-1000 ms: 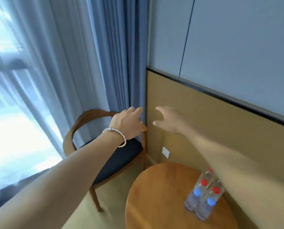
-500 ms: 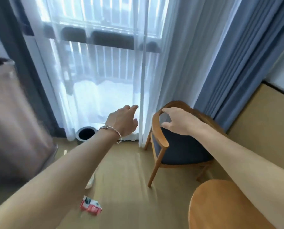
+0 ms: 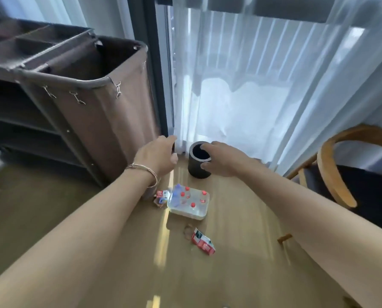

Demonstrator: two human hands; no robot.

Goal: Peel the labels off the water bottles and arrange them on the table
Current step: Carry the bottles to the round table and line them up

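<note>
As the view has swung left and down since half a second ago, my left hand [image 3: 156, 155], fingers loosely bent, and right hand [image 3: 221, 160], fingers spread, both empty, now hang by a black bin [image 3: 196, 168] rather than the chair [image 3: 328, 176], which is cut off rightward. Nearer me than the fingertips, the blurred pack of water bottles [image 3: 188, 203] stands on the floor [image 3: 230, 263] among torn labels [image 3: 202, 242]. A brown cart [image 3: 85, 96] stands left of the left fingers.

Brown cart [image 3: 110, 103], black bin [image 3: 195, 169] — wooden chair [image 3: 328, 174]
</note>
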